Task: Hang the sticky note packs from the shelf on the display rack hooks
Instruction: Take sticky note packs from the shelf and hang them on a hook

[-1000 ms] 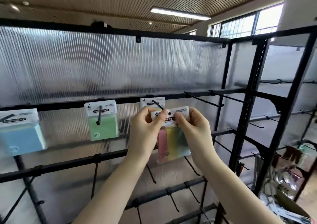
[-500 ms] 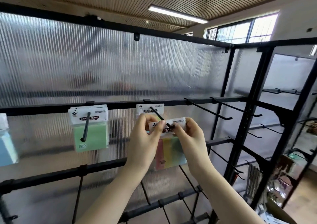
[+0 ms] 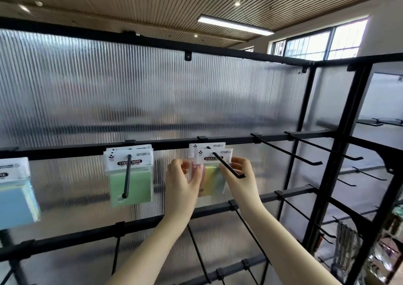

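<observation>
A sticky note pack with pink, yellow and green pads and a white "STICKY NOTE" header hangs threaded on a black hook of the upper rail. It sits far back on the hook, just in front of another white-headed pack. My left hand pinches its left edge. At the header's right edge, my right hand holds it with curled fingers under the hook's tip.
A green pack hangs on the hook to the left and a blue pack at the far left. Bare hooks stick out to the right and from the lower rails. A black upright stands at the right.
The pack's hole has gone over the hook tip and the pack has slid back along the hook toward the rail. Both hands moved with it. The view shifted to the right.
</observation>
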Available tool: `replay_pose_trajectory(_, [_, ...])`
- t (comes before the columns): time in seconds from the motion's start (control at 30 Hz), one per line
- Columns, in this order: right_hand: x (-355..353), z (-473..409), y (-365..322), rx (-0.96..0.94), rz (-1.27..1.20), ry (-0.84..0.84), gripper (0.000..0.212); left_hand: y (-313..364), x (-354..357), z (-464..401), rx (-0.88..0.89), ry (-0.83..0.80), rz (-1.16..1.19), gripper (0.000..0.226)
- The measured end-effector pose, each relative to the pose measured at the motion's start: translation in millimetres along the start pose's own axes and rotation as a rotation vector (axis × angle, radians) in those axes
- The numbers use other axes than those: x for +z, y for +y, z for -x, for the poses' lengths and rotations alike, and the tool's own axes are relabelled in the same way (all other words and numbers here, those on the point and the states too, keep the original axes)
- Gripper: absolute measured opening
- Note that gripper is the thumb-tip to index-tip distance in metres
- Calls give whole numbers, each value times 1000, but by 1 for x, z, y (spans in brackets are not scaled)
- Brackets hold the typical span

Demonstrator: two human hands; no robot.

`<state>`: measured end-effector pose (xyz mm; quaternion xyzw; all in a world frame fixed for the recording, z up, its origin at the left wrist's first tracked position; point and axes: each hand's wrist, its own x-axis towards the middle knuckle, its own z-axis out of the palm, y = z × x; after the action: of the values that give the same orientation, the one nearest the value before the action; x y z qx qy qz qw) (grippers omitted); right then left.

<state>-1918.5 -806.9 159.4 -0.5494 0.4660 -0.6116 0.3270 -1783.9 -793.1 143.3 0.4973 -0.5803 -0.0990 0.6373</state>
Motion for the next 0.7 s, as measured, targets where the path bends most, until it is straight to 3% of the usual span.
replay_pose_trajectory(0.17, [6,-15,10,46,70,-16,49,-11,4,-9,-66,-16,-70,39])
replay_pose_trajectory(0.37, [11,-18,27,112,220,-12,32,-28,2,-2,-252,-98,-136,32])
replay_pose_trajectory(0.6, [0,18,66,357,453,-234,18,-44,-19,28,-305,-363,-380,32])
replay_pose_trajectory(0.7, [-1,43,72,342,472,-291,17,-43,-34,46,-311,-437,-445,31])
